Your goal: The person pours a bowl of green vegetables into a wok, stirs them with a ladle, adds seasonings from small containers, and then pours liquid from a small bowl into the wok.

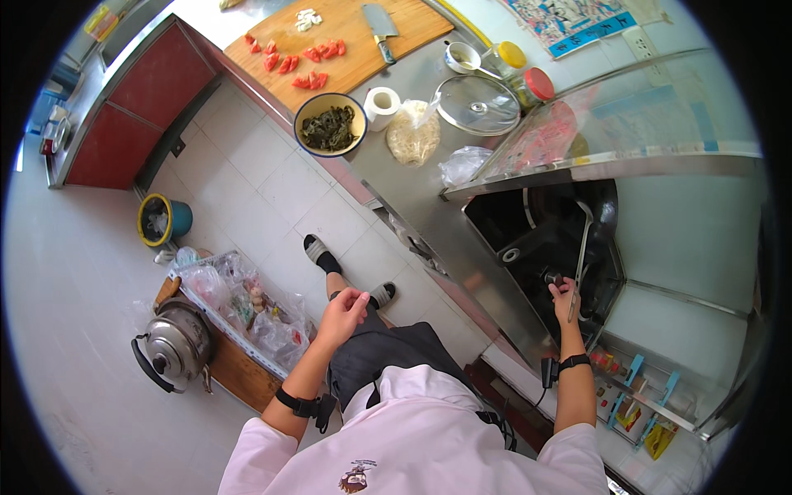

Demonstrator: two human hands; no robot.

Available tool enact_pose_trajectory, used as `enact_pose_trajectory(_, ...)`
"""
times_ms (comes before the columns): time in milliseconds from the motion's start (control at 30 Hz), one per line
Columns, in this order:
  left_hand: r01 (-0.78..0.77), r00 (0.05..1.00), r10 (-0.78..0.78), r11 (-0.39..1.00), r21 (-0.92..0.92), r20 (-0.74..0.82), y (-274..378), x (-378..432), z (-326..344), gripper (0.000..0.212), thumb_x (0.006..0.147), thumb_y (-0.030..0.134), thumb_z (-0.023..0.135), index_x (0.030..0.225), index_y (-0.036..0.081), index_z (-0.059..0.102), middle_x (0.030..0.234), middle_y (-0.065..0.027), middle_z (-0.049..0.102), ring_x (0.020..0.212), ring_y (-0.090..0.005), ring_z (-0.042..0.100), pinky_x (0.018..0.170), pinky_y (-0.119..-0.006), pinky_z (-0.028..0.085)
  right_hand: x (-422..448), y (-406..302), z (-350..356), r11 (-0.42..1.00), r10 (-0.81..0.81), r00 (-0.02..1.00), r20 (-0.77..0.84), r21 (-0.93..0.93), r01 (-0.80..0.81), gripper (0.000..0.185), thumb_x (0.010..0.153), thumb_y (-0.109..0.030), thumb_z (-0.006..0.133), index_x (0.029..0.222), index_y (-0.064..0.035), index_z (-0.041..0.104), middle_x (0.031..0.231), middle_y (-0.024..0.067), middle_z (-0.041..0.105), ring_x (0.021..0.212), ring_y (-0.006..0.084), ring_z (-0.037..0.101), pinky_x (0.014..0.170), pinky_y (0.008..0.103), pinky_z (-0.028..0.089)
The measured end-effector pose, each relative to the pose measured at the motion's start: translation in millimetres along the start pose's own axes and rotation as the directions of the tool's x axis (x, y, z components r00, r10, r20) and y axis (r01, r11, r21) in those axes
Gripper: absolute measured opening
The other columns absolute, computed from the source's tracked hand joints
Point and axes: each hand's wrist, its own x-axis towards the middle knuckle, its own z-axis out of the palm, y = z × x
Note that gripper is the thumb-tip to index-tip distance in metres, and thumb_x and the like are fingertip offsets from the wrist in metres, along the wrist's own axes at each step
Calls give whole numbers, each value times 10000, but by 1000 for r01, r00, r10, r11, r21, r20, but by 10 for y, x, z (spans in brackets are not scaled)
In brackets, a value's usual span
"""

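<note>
My right hand [562, 298] reaches over the dark stove [495, 216] behind the glass screen, its fingers closed around a small dark knob-like piece [552, 278]. What that piece belongs to is hard to tell. A long metal ladle [583, 247] slants beside this hand, its handle end crossing near my wrist. Its head rests at a black wok [603, 198] at the far end of the stove. In front of my body, above my dark shorts, my left hand [349, 315] hangs with its fingers curled together and nothing visible in them.
The counter bears a cutting board [352, 49] with tomato pieces [309, 80], garlic [307, 20] and a cleaver [380, 25]. Nearer are a bowl of dark greens [331, 127], paper roll [382, 105], bagged noodles [413, 136] and glass lid [477, 106]. Left: kettle [176, 340], basket [247, 309], bucket [179, 219].
</note>
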Motion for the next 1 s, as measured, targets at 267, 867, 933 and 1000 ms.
enact_pose_trajectory(267, -18, 999, 16, 998, -68, -35, -199, 284, -27, 280, 989, 289, 624, 991, 8, 624, 732, -25, 620, 628, -89, 558, 570, -239, 454, 30, -224, 40, 995, 91, 996, 5, -49, -90, 332, 865, -162, 762, 1112, 6, 618, 755, 23, 594, 548, 120, 558, 520, 266, 476)
enact_pose_trajectory(867, -8, 981, -25, 985, -171, -190, -676, 609, -408, 258, 990, 274, 621, 998, 16, 628, 767, -14, 617, 679, -89, 578, 592, -239, 474, 72, 55, 34, 986, 100, 995, 32, 132, -103, 296, 895, -37, 697, 1163, -35, 573, 751, -3, 598, 568, 83, 544, 491, 224, 395)
enact_pose_trajectory(933, -25, 982, -8, 984, -174, -187, -708, 623, -439, 258, 992, 274, 617, 1002, 16, 628, 771, -14, 614, 685, -90, 578, 595, -238, 474, 80, 65, 29, 984, 98, 994, 39, 144, -103, 297, 884, -53, 716, 1156, -32, 600, 767, -5, 602, 595, 79, 546, 523, 222, 446)
enact_pose_trajectory(1000, -27, 982, -7, 984, -178, -187, -716, 625, -454, 258, 994, 274, 614, 1005, 16, 627, 773, -14, 611, 689, -90, 577, 598, -237, 474, 86, 56, 24, 983, 105, 994, 43, 150, -110, 302, 878, -62, 726, 1157, -31, 614, 782, -6, 607, 604, 79, 549, 536, 220, 469)
